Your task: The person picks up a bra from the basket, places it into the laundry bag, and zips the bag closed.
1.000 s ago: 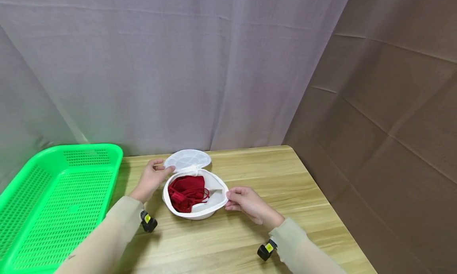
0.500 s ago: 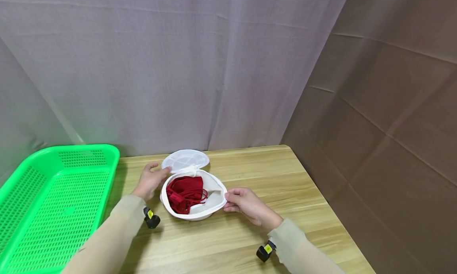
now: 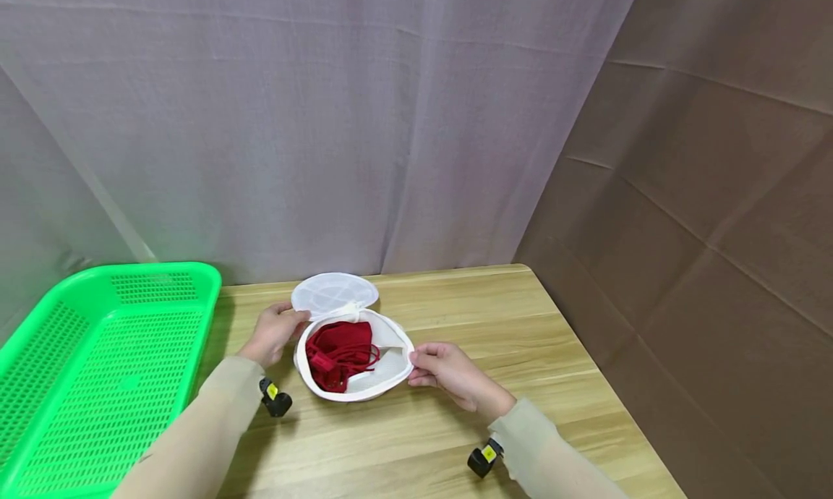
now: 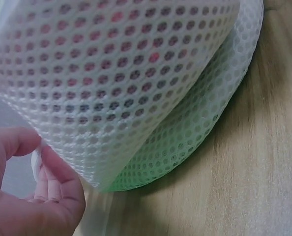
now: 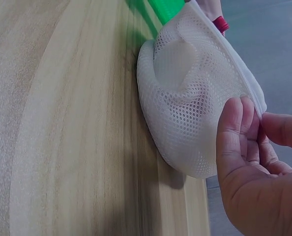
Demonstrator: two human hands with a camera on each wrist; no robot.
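Note:
A white mesh laundry bag point(image 3: 397, 383) sits on the wooden table with its round lid point(image 3: 335, 294) folded back toward the curtain. Through its mouth shows a crumpled red garment point(image 3: 341, 340) with thin red straps or cords, lying toward the left side. At the back left, my left hand point(image 3: 273, 333) pinches the edge by the lid between thumb and fingers. My right hand point(image 3: 449, 372) pinches the rim at the right corner, stretching the mouth wide. In the right wrist view, the honeycomb mesh wall point(image 5: 185, 113) hangs below the thumb and fingertips.
A large green plastic basket point(image 3: 211, 296) stands at the left, close to my left forearm. Behind the wooden table point(image 3: 481, 304) hangs a grey curtain point(image 3: 325, 123), and a brown cloth wall point(image 3: 716, 231) runs along the right side.
My left hand has dropped slightly, and the lid has shifted a little to the left with it. The right hand keeps its hold on the rim, and the red garment stays inside.

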